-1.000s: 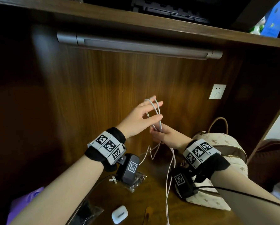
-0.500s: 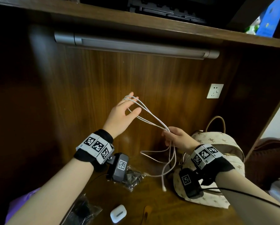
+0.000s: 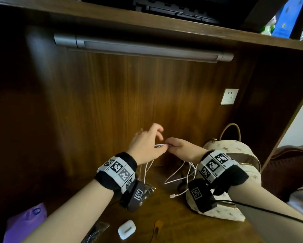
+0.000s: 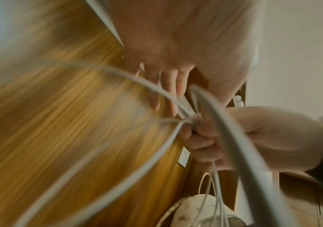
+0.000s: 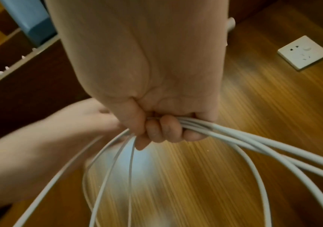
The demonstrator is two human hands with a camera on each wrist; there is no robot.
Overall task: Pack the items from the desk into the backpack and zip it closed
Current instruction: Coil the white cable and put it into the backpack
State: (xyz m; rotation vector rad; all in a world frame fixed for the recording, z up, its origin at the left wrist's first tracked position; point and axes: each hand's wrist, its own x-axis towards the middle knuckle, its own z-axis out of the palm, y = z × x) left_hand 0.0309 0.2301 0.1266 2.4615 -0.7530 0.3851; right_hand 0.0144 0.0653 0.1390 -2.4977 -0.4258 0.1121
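Note:
A white charging cable (image 3: 160,145) stretches between my two hands above the desk. My right hand (image 3: 180,148) grips several gathered strands in a fist (image 5: 162,127). My left hand (image 3: 147,142) is right against it, fingers curled, with a loop of the cable round it (image 4: 156,153); its grip is blurred. Loose loops hang below both hands, and the plug end (image 3: 172,196) lies on the desk. The cream star-print backpack (image 3: 234,149) stands just right of my right wrist, against the back panel.
A white earbud case (image 3: 127,229) lies at the desk's front. Clear plastic bags with dark contents sit below my left wrist (image 3: 148,189) and at the front (image 3: 96,232). A purple item (image 3: 24,221) lies front left. The back panel carries a wall socket (image 3: 229,96).
My left hand, stretched up and left with a cable loop half a second ago, has swung back down against my right hand. The hanging loops have shortened and the plug end now rests on the desk.

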